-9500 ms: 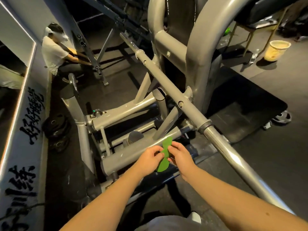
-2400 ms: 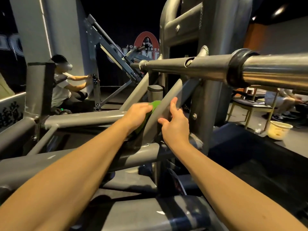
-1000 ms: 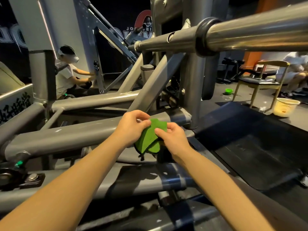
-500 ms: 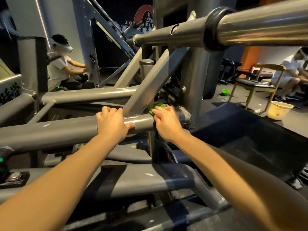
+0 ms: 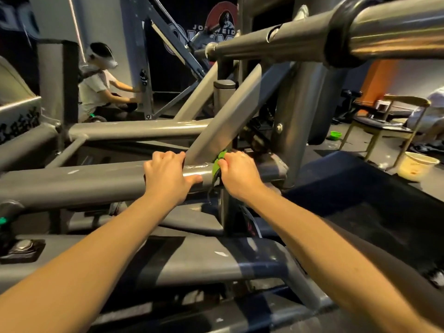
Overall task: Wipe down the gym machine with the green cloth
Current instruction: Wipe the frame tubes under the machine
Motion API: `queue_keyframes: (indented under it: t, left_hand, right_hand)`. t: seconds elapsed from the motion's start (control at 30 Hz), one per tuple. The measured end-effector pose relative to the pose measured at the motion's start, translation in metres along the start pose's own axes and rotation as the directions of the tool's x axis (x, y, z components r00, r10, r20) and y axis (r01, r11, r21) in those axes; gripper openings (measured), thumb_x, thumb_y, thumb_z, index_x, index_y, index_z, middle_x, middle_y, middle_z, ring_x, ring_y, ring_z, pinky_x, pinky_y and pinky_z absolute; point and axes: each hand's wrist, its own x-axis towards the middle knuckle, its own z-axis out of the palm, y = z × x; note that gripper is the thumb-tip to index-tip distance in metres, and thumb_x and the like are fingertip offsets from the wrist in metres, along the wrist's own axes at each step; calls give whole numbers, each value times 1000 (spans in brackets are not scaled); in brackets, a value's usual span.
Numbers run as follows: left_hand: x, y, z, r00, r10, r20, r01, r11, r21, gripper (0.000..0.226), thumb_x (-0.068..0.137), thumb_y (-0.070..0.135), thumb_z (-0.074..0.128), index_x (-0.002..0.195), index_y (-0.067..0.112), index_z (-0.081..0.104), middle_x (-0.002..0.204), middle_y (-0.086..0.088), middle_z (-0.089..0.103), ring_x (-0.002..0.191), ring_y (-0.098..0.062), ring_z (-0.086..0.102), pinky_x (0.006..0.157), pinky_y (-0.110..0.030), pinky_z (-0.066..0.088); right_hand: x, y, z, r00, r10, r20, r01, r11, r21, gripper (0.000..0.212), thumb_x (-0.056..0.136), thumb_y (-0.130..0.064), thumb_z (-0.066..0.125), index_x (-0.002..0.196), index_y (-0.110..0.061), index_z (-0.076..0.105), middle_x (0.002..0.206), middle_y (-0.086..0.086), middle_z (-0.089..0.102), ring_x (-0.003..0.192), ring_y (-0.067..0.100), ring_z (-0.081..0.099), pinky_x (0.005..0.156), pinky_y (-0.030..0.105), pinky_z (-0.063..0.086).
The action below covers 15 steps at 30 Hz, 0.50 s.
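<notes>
Just left of the right hand, which clutched the green cloth on the frame tube, the left hand gripped that tube; wiping judged underway, much frame remaining.

A dark back wall is marked by a round red logo, and an orange wall is seen at the right. On the grey floor a yellow-framed chair, a cream bucket and a green bowl are set near one another — a second person is crouched by a pale pillar at the left.
</notes>
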Motion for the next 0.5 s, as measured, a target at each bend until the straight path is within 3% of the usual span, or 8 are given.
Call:
queue_keyframes:
  t: [0.1,0.17,0.23,0.3,0.37,0.5]
  left_hand:
    - [-1,-3,2,1000,4,-7,-4,999,-35,77,88,65,64,152,26,42,138,-4,55,129,-29,43,101,-45,38]
    - [-1,-6,3,1000,12,0,-12,998,-63,79,87,65,65,152,27,41,137,-3,55,128,-29,42,101,-45,38]
    - [-2,-7,4,1000,14,-3,-14,994,-110,79,87,65,65,152,28,42,137,-1,54,129,-28,41,102,-45,36]
    - [-4,-8,5,999,18,-31,-22,992,-125,78,87,65,65,151,27,44,137,-1,54,129,-27,40,101,-44,35]
    - [-4,-10,7,998,27,-53,-32,993,-111,77,87,66,64,150,26,45,136,-1,54,128,-27,40,101,-43,35]
    - [-3,-12,10,997,27,-66,-35,991,-127,77,87,64,66,150,24,46,138,-4,55,129,-29,41,102,-46,36]
  right_hand:
    - [4,29,-1,999,-11,43,12,999,-41,39,105,-47,42,104,-20,71,120,5,63,121,22,49,102,41,42]
    - [14,61,-5,995,103,-4,-102,985,-141,48,97,-64,40,104,-25,66,124,5,59,120,22,46,90,29,37]
    - [23,81,-16,973,223,-61,-229,966,-123,32,99,-45,47,105,-18,64,124,14,57,117,30,47,84,24,33]
    - [23,81,-21,965,256,-64,-258,966,-18,27,100,-18,48,116,-7,66,124,20,59,116,35,49,94,26,36]
    - [14,62,-20,969,231,-91,-235,971,-42,32,99,-16,49,126,-16,66,124,15,63,117,36,55,100,41,43]
    - [-6,18,5,997,-17,-70,12,998,-66,29,101,-29,45,118,-24,68,119,-1,63,119,21,52,105,45,40]
